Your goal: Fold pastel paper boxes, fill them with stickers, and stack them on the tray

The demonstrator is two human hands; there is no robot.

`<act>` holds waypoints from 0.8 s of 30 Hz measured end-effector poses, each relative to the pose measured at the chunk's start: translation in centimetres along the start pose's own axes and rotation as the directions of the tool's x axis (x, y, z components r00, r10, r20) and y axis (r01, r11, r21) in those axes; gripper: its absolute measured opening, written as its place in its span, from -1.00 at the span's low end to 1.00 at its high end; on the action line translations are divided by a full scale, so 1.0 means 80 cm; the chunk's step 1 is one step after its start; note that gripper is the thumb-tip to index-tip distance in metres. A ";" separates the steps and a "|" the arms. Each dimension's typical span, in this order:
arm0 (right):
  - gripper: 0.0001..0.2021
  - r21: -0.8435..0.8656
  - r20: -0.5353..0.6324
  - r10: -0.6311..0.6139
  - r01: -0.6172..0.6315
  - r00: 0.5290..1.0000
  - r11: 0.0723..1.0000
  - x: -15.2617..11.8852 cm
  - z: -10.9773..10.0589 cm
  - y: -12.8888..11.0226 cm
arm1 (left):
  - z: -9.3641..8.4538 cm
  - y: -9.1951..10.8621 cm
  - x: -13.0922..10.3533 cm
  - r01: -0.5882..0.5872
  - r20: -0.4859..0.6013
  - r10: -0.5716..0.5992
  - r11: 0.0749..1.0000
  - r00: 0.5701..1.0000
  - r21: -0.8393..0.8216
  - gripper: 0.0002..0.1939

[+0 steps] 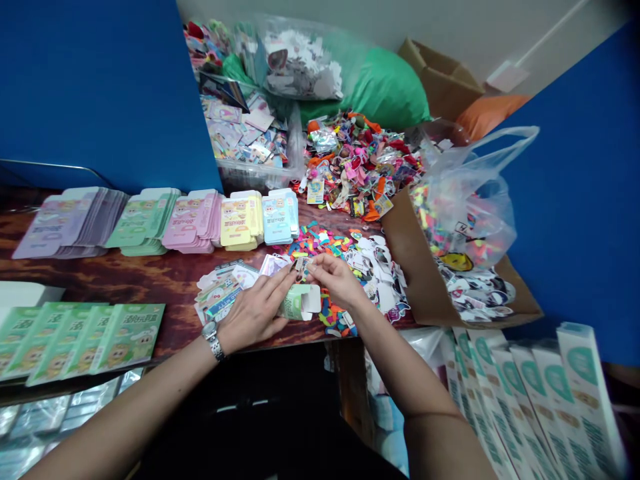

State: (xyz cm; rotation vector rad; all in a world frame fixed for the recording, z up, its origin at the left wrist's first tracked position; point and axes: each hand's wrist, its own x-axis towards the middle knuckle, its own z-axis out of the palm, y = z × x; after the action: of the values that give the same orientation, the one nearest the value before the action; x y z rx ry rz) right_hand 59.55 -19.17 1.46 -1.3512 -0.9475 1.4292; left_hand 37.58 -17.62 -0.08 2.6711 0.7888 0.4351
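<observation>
My left hand (pixel 257 308) is closed around a small green cardboard box (pixel 301 303) with its flap open towards the right. My right hand (pixel 336 279) pinches a tiny brownish piece (pixel 301 267) near my left fingertips; its kind is too small to make out. Just left of the hands lie loose printed cards (pixel 227 287) and a purple-edged card (pixel 274 265). Small coloured pieces (pixel 333 243) are spread behind and beside the box. White die-cut stickers (pixel 380 270) form a pile right of my right hand.
Flat box stacks in purple (pixel 55 223), green (pixel 137 220), pink (pixel 190 220), yellow (pixel 240 220) and blue (pixel 279 217) line the back. Filled green boxes (pixel 130 337) lie left. A carton (pixel 415 267) with a plastic bag (pixel 470 213) stands right; trinkets (pixel 355 157) are heaped behind.
</observation>
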 end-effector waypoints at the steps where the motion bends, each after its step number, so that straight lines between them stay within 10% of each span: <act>1: -0.63 -0.013 -0.038 -0.004 0.004 0.999 1.000 0.000 -0.009 0.001 | 0.000 0.001 0.002 0.004 0.012 -0.004 1.000 1.000 -0.005 -0.07; 5: -0.69 -0.308 -0.338 -0.132 0.023 0.932 0.951 -0.002 -0.061 -0.002 | 0.002 0.000 0.007 -0.007 -0.004 0.007 0.996 1.000 -0.084 -0.05; 8: -0.63 -0.668 -0.470 -0.332 -0.084 0.818 0.739 -0.009 -0.086 -0.011 | 0.009 -0.001 0.006 -0.025 -0.019 0.022 0.988 1.000 -0.153 -0.03; 12: -0.56 -0.638 -0.033 -0.271 0.189 0.962 0.747 -0.019 -0.063 -0.008 | 0.020 0.006 0.003 -0.066 0.001 0.067 0.978 0.998 -0.196 -0.03; 14: -0.69 -0.514 0.175 -0.236 0.293 0.956 0.806 -0.018 -0.046 0.000 | 0.022 0.010 0.001 -0.090 -0.002 0.092 0.974 0.996 -0.209 -0.04; 24: -0.83 -0.930 -0.062 -0.115 -0.016 0.991 0.366 0.045 -0.071 0.019 | 0.017 -0.006 -0.011 0.031 -0.139 -0.061 0.978 0.988 -0.204 -0.13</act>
State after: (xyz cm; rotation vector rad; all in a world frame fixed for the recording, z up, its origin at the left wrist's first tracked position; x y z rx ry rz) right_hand 65.12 -16.47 -1.55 -2.1559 -1.8614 0.6367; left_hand 37.18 -18.05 -1.67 2.4499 0.7999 0.6665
